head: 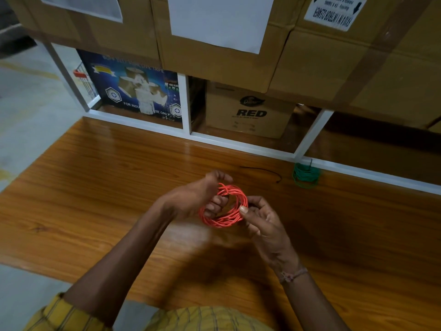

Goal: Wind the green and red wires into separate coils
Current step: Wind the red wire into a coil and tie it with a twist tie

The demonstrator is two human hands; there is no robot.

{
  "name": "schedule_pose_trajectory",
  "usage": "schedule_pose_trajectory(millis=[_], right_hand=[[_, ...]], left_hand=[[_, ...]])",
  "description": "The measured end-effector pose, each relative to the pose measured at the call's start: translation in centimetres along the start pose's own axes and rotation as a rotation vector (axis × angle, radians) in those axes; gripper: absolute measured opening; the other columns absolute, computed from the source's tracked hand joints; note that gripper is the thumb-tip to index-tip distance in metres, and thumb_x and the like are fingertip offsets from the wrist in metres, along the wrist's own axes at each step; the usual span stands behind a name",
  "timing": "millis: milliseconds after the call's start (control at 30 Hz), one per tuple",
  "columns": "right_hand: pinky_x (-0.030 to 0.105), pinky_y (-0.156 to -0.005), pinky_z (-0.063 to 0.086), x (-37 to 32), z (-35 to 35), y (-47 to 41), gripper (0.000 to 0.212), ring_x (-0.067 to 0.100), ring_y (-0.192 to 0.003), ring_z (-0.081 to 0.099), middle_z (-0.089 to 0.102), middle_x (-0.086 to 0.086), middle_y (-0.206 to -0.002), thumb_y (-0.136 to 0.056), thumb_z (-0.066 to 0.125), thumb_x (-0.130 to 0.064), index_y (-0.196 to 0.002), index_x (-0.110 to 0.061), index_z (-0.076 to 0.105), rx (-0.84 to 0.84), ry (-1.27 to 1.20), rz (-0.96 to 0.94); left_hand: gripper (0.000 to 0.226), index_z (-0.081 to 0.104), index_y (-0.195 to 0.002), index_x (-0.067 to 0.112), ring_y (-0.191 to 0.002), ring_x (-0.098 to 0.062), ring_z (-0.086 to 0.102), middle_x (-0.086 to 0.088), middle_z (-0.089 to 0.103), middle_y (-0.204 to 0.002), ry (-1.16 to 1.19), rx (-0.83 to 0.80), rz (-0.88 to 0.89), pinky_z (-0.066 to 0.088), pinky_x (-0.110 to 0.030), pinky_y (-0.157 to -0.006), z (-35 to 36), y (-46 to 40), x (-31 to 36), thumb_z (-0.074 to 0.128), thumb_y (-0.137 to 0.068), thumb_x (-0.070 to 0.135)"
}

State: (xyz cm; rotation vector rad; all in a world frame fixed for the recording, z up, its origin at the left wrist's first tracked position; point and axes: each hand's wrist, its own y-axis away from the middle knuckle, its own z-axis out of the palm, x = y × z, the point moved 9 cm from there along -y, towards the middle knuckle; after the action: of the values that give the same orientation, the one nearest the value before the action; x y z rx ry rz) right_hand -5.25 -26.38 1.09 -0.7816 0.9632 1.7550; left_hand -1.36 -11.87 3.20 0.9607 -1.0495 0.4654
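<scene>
A red wire coil (226, 219) of several loops hangs above the middle of the wooden table (119, 177). My left hand (191, 199) grips its left side, fingers curled through the ring. My right hand (259, 216) pinches the coil's right edge between thumb and fingers. The green wire (306, 176) lies as a small coil on the table at the far right, against the white shelf frame, with a dark tie sticking up from it. Both hands are well apart from the green coil.
A thin black cable tie (262, 172) lies on the table between the hands and the green coil. A white shelf frame (238, 143) borders the far edge. Behind it stand a brown RED carton (249, 111) and a blue tape box (138, 89), with large cardboard boxes (214, 56) above.
</scene>
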Motion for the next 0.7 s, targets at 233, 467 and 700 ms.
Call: schedule_pose_trajectory(millis=[233, 467, 700], right_hand=[[0.029, -0.074, 0.058, -0.7, -0.2, -0.3, 0.040, 0.021, -0.089, 0.070, 0.072, 0.016, -0.106, -0.087, 0.076, -0.013, -0.121, -0.001, 0.059, 0.043, 0.058, -0.059], [0.027, -0.065, 0.060, -0.5, 0.1, -0.9, 0.025, 0.018, -0.080, 0.072, 0.071, 0.022, -0.105, -0.091, 0.076, -0.005, -0.111, -0.003, 0.062, 0.124, 0.169, -0.107], [0.025, -0.064, 0.060, 0.3, -1.0, -1.8, 0.024, 0.015, -0.077, 0.072, 0.071, 0.017, -0.102, -0.093, 0.074, 0.000, -0.115, 0.000, 0.063, 0.193, 0.155, -0.041]], left_hand=[[0.058, 0.055, -0.108, 0.010, -0.054, -0.006, 0.044, 0.008, 0.047, -0.066, -0.140, 0.240, 0.164, 0.037, -0.023, -0.050, -0.3, -0.2, 1.3, 0.046, -0.099, 0.067], [0.053, 0.061, -0.073, 0.018, -0.043, -0.007, 0.049, -0.001, 0.059, -0.059, -0.460, 0.643, 0.274, 0.038, -0.016, -0.047, -1.9, -0.6, 1.5, 0.048, -0.108, 0.054], [0.048, 0.055, -0.080, 0.039, -0.088, -0.009, 0.062, 0.004, 0.067, -0.057, -1.039, 0.801, 0.206, 0.029, -0.041, -0.098, -2.5, -1.1, 1.6, 0.026, -0.106, 0.067]])
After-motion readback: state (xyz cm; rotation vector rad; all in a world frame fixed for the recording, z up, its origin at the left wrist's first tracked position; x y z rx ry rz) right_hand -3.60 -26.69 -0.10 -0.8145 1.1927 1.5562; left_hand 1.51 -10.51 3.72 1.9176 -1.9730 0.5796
